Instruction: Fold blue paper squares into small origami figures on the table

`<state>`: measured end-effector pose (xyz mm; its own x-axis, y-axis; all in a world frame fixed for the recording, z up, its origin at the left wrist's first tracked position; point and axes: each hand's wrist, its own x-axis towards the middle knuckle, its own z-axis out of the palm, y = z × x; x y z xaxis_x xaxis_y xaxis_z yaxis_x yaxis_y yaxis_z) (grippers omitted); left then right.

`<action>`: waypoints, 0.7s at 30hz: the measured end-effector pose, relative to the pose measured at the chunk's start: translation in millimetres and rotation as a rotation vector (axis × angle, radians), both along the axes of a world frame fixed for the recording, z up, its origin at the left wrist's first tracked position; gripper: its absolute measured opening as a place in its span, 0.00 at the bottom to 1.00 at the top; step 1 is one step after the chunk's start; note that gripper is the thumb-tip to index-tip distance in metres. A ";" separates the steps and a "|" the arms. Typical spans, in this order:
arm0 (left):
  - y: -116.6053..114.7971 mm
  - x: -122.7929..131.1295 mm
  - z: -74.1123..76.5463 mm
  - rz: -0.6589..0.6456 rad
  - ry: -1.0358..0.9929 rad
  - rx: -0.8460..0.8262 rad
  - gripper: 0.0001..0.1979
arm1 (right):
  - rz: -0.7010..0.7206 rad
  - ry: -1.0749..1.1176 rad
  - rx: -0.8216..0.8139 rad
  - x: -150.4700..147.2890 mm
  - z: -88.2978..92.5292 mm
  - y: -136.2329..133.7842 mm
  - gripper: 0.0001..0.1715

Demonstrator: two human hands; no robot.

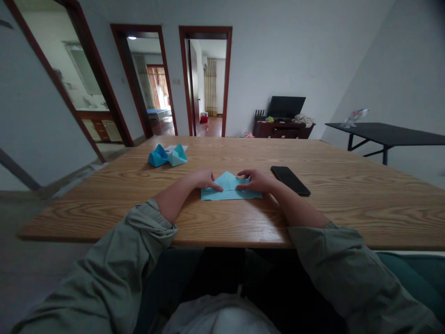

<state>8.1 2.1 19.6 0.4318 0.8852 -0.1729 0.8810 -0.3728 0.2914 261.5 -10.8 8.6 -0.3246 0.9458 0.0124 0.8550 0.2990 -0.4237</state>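
Observation:
A light blue folded paper (226, 195) lies on the table before me, with a peak at the top and a straight flap along its near edge. My left hand (203, 179) grips its left side, the thumb lying on the front and the other fingers partly hidden. On the opposite side my right hand (257, 180) holds the paper between thumb and fingers, just right of the peak. Farther off to the left stand a darker blue paper boat (158, 157) and a pale blue paper boat (177, 156), close side by side.
A black phone (290, 180) lies right of my right hand on the wooden table (222, 227). Behind the paper boats is a printed sheet (170, 149). A black folding table (389, 133) stands beyond on the right, and a television (286, 107) by the far wall.

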 end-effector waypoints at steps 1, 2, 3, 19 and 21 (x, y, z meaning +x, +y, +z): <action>-0.1 -0.1 -0.1 -0.009 0.003 0.006 0.29 | 0.004 0.005 -0.007 -0.3 0.6 -0.8 0.43; -0.1 -0.1 -0.1 -0.016 0.006 0.010 0.28 | 0.008 0.007 -0.011 -0.5 1.0 -1.5 0.44; -0.3 0.0 0.0 -0.016 0.009 0.015 0.28 | 0.011 0.008 -0.012 -0.7 1.3 -1.9 0.44; -15.9 8.6 10.5 0.052 -0.043 0.073 0.33 | 0.021 -0.045 0.004 -5.6 10.6 -9.6 0.44; -17.7 11.2 12.0 0.063 -0.033 0.088 0.34 | 0.010 -0.053 0.014 -6.4 11.7 -10.2 0.44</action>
<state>19.2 -15.6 31.6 0.3787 0.9220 -0.0805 0.8942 -0.3420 0.2890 255.1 -21.0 20.3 -0.3348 0.9423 0.0081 0.8730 0.3134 -0.3736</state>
